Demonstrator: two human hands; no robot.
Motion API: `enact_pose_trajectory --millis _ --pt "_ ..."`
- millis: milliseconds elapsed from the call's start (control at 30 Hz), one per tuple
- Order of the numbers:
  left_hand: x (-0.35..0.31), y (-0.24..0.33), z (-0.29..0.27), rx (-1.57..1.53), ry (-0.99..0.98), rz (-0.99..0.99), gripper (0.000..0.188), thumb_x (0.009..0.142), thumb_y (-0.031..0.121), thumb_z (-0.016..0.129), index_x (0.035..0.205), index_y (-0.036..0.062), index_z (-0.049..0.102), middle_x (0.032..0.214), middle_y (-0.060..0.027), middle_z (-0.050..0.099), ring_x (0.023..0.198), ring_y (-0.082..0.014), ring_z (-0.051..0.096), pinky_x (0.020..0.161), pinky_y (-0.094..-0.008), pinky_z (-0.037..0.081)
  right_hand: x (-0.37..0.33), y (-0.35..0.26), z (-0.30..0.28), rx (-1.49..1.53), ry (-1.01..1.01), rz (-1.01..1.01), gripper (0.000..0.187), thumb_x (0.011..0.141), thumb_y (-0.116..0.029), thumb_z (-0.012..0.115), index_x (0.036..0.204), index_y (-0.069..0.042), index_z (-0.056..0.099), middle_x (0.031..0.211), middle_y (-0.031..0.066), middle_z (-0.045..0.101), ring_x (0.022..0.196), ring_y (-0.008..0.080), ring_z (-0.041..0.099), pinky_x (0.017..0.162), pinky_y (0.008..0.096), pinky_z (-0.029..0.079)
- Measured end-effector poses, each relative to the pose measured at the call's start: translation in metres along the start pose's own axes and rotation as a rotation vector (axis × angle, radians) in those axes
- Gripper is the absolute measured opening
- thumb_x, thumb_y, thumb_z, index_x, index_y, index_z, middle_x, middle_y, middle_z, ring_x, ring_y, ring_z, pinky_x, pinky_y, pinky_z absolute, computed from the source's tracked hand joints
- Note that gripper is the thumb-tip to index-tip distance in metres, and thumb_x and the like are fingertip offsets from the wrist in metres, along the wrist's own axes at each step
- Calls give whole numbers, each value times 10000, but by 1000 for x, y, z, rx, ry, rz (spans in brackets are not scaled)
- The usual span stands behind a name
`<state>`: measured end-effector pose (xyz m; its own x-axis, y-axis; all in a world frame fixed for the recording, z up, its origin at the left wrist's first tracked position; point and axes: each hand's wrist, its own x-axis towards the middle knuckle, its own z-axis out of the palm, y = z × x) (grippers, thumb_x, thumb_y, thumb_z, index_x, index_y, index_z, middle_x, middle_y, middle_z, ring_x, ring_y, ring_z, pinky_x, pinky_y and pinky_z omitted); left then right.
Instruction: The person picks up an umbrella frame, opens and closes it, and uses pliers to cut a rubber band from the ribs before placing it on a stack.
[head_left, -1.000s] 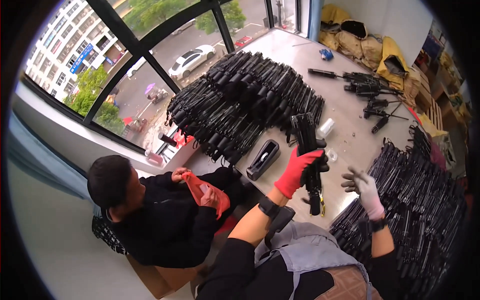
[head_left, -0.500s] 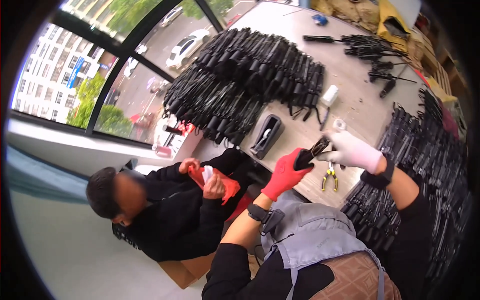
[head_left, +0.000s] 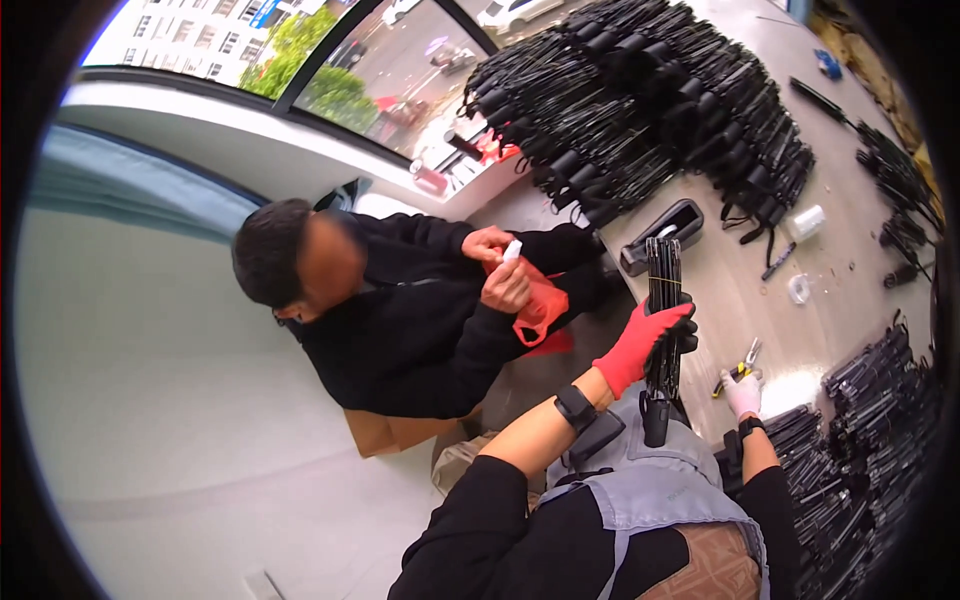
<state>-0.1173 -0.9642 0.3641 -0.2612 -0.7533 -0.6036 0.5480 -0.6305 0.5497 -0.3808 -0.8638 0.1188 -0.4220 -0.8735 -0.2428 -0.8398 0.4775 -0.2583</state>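
Note:
My left hand (head_left: pixel 643 346), in a red glove with black palm and fingertips, is wrapped round a folded black umbrella frame (head_left: pixel 664 275). The frame stands nearly upright in the picture, its bundled metal ribs at the top, a thin band round them and a black handle at the bottom. Down at the table's near edge, my right hand (head_left: pixel 742 393) in a white glove has its fingers closed on pliers (head_left: pixel 751 356) with yellow and black handles. The pliers' jaws point away from me, over the tabletop.
A large pile of umbrella frames (head_left: pixel 640 110) covers the far table (head_left: pixel 745 255); another pile (head_left: pixel 870 440) lies right. A dark tape dispenser (head_left: pixel 662 236), white bottle (head_left: pixel 806 222) and tape roll (head_left: pixel 798 289) sit between. At left a seated person (head_left: pixel 400 300) holds a red bag (head_left: pixel 540 305).
My left hand has brought the umbrella frame nearer my body and turned it upright. My right hand has let go of the frame and moved down onto the pliers. The view has shifted left.

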Motion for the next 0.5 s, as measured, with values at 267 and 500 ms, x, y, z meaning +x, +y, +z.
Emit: enact_pose_trajectory --millis 267,500 --pt "-22 -2 -2 -117 -29 -12 348 863 156 675 1149 48 509 830 -86 611 657 -193 636 651 -371 577 29 23 9 448 -407 198 378 792 -161 639 1062 13 439 772 87 572 630 251 591 548 384 510" --pt "-11 -16 3 -48 -23 114 386 855 71 659 1203 40 495 850 -95 627 691 -202 648 683 -390 586 -22 -54 -152 1088 -744 99 237 799 -98 559 1026 -74 494 684 -26 436 526 81 452 455 266 410"
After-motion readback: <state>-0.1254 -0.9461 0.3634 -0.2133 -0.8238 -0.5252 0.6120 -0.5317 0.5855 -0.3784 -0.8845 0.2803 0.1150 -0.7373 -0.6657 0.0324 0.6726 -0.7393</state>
